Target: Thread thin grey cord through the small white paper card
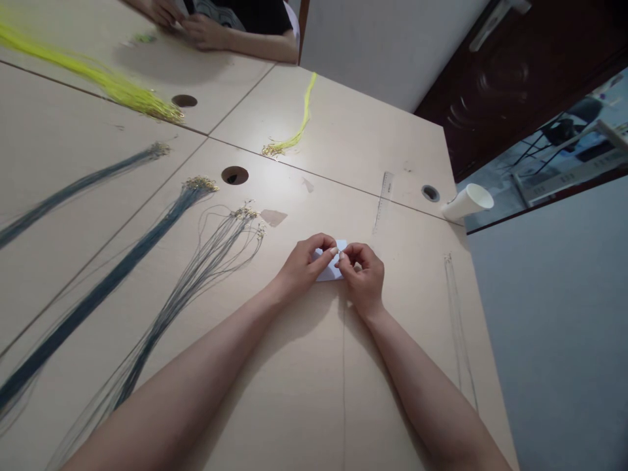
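Observation:
Both hands meet over a small white paper (335, 269) on the table. My left hand (312, 261) is closed, thumb and index finger pinched together. Close against it, my right hand (362, 269) pinches at the same spot. A thin dark cord (344, 379) runs from the hands straight down toward the front of the table; its upper end is in the fingers, and the tiny part there is too small to make out. To the left lies a loose bundle of dark cords (181, 294) with gold-coloured metal ends.
Further left are a thick dark cord bundle (112, 288) and a thinner one (83, 186). Yellow cords (118, 85) lie at the back, a smaller yellow bunch (301, 127) mid-table. A clear ruler (383, 199), a paper cup (466, 201) and loose cords (456, 320) are right. Another person's hands (196, 29) are opposite.

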The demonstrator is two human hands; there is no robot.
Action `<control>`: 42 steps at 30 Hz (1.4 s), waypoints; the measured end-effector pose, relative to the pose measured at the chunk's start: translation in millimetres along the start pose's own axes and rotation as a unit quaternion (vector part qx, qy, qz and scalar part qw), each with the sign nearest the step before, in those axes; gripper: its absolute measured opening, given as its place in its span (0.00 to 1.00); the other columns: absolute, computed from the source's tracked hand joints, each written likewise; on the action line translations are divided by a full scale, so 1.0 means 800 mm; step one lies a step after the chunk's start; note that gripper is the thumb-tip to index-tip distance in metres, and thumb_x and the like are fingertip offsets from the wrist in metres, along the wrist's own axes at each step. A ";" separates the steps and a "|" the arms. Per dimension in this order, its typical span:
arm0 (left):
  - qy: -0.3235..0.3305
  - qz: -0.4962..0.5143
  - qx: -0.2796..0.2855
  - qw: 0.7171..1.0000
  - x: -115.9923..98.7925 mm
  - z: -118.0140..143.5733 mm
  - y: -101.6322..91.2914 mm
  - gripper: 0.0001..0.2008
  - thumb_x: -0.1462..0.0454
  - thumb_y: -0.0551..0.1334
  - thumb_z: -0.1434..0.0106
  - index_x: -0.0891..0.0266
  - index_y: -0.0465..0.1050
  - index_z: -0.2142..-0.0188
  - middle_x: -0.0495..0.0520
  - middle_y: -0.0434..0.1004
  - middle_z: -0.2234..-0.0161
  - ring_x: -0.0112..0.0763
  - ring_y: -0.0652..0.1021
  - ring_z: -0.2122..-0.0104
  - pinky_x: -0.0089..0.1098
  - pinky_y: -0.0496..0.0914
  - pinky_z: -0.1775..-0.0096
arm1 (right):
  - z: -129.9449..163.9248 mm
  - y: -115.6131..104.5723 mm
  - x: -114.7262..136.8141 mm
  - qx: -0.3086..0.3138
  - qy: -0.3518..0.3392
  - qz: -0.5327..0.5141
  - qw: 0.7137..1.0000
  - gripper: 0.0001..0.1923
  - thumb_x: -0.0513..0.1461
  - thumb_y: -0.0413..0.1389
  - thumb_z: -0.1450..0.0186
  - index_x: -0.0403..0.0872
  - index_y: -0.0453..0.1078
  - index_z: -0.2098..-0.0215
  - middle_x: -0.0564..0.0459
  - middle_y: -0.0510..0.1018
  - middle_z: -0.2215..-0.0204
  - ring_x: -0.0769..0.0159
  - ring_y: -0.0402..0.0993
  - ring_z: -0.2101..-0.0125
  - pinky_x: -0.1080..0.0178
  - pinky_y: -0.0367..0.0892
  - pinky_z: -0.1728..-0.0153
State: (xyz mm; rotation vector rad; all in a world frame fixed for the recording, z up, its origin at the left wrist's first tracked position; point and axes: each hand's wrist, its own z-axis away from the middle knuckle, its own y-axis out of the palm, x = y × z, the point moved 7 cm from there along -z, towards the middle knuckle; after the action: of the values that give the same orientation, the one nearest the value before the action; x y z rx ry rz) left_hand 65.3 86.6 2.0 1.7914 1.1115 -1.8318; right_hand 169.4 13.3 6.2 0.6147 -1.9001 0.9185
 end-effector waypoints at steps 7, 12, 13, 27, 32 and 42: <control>0.008 -0.005 -0.001 1.000 -0.002 0.000 0.000 0.09 0.59 0.53 0.39 0.63 0.66 0.67 0.48 0.70 0.70 0.24 0.68 0.71 0.26 0.62 0.67 | 0.000 0.004 -0.007 0.021 0.033 -0.030 0.999 0.02 0.37 0.52 0.42 0.47 0.64 0.72 0.57 0.69 0.78 0.70 0.66 0.76 0.65 0.62 0.74; 0.002 0.000 -0.008 1.000 0.000 0.000 -0.001 0.09 0.59 0.53 0.39 0.63 0.66 0.67 0.48 0.69 0.70 0.24 0.68 0.72 0.25 0.62 0.68 | 0.000 0.005 -0.008 0.020 0.038 -0.042 0.998 0.02 0.38 0.52 0.41 0.47 0.64 0.71 0.57 0.70 0.77 0.70 0.67 0.76 0.65 0.62 0.74; 0.002 0.003 -0.009 1.000 0.000 0.000 -0.001 0.09 0.59 0.53 0.39 0.63 0.66 0.67 0.48 0.69 0.71 0.23 0.68 0.72 0.25 0.62 0.68 | 0.000 0.004 -0.008 0.018 0.037 -0.043 0.998 0.02 0.38 0.53 0.41 0.47 0.64 0.71 0.57 0.70 0.77 0.70 0.67 0.76 0.65 0.62 0.74; 0.010 0.019 -0.012 1.000 -0.002 0.000 -0.001 0.09 0.60 0.54 0.39 0.63 0.66 0.68 0.47 0.69 0.71 0.23 0.68 0.72 0.24 0.62 0.68 | 0.000 0.001 -0.006 -0.003 0.035 -0.027 0.999 0.03 0.38 0.54 0.43 0.46 0.66 0.71 0.55 0.72 0.76 0.70 0.68 0.76 0.66 0.62 0.75; 0.009 0.012 -0.013 1.000 -0.001 -0.001 -0.001 0.09 0.60 0.54 0.39 0.64 0.66 0.68 0.48 0.70 0.71 0.23 0.68 0.72 0.25 0.62 0.67 | 0.000 0.000 -0.005 -0.008 0.026 -0.014 1.000 0.02 0.37 0.54 0.42 0.46 0.66 0.71 0.55 0.72 0.76 0.70 0.67 0.76 0.66 0.62 0.74; 0.011 0.014 -0.012 1.000 -0.001 -0.001 0.000 0.09 0.60 0.54 0.39 0.64 0.66 0.68 0.48 0.69 0.71 0.23 0.68 0.71 0.25 0.62 0.66 | 0.000 -0.001 -0.003 -0.014 0.019 -0.006 1.000 0.02 0.37 0.54 0.43 0.46 0.66 0.72 0.56 0.72 0.77 0.70 0.66 0.76 0.66 0.62 0.74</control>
State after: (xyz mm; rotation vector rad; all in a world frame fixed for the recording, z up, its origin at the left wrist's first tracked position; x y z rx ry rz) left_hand 65.6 86.9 3.1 1.8096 1.1062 -1.7791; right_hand 170.8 12.9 4.3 0.5878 -1.8694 0.8895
